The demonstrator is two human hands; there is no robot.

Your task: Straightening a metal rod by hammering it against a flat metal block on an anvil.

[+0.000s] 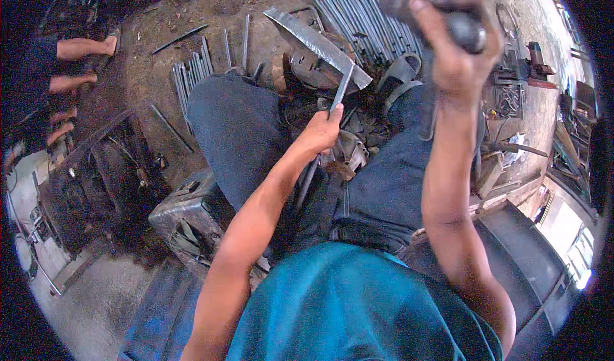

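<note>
My left hand (320, 133) is closed round a thin metal rod (342, 92). Its far end lies on the edge of a long, shiny-topped steel block (320, 46) between my feet, while the near end slants back between my thighs. Raised at the upper right, my right hand (464, 57) grips a hammer (469, 33) with a dark, rounded head, smeared by motion. The hammer's handle is mostly hidden by the fingers. A clear gap separates the hammer from the rod and the block.
Many similar rods (361, 19) lie in rows beyond the block, with a smaller bunch (192, 70) left of my knee. A worn metal box (192, 201) stands beside my left leg. Other people's bare feet (86, 46) show at far left. Tools and scrap (508, 99) lie right.
</note>
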